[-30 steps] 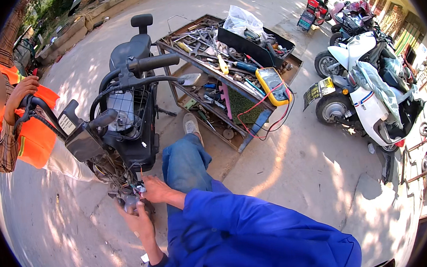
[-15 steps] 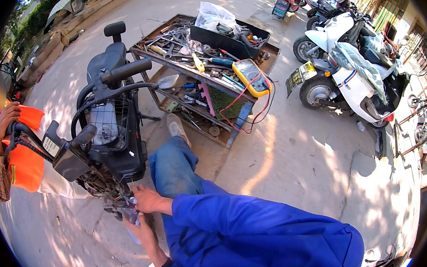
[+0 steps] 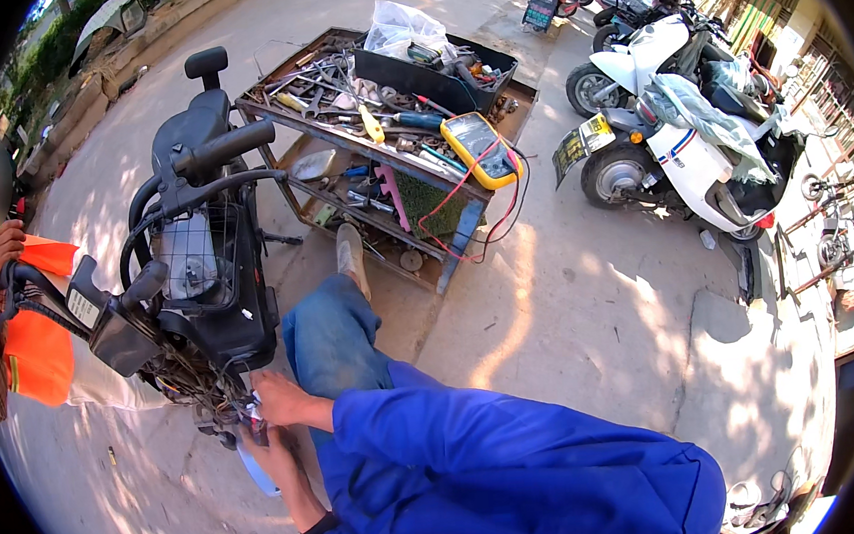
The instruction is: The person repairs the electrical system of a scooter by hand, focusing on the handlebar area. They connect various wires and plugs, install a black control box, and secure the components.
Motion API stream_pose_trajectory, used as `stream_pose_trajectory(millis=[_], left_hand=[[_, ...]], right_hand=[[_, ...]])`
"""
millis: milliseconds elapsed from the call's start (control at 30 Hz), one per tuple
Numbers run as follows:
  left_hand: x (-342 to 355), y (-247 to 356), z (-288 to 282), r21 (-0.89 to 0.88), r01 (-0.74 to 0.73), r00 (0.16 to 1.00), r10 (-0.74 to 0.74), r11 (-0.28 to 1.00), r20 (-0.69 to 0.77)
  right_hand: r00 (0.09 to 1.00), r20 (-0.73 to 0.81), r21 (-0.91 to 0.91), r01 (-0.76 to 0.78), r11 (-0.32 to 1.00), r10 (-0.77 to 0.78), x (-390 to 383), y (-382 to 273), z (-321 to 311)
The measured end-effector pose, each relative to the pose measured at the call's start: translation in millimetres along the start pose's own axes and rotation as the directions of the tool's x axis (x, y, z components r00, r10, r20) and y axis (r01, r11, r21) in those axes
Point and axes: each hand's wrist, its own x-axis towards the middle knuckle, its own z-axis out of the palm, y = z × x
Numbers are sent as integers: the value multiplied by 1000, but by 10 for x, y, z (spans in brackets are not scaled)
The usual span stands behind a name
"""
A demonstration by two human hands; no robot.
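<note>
Both hands at wiring (image 3: 220,409) under the scooter (image 3: 203,285) front, near left; right hand (image 3: 275,399) fingers curled onto the wires; left hand (image 3: 266,450) just below, grip unclear; tool cart (image 3: 388,160) far behind; multimeter (image 3: 479,148) on it.

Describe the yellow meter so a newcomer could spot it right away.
Find the low metal tool cart beside the black scooter. On its near right corner lies the yellow meter, flat with a dark screen. Only it trails red and black leads over the cart's edge.
</note>
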Motion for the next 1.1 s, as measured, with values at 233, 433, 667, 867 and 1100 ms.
stream_pose_trajectory(millis=[233,433,667,867,1100], left_hand=[[221,-413,-180,105,-56,986,72,993,-150],[283,-528,-198,113,-30,974,55,993,-221],[215,-378,-150,66,-38,955,56,997,-292],[197,-202,-141,54,-45,963,58,998,-263],[193,-284,-161,-50,-94,952,75,994,-297]], right_hand=[[997,-67,126,-34,991,43,77,106,10],[995,71,345,-97,934,77,161,236,1],[963,209,529,-256,809,168,82,12,-183],[940,276,638,-337,692,203,168,70,-220],[998,-10,399,-52,916,61,35,-14,-107]])
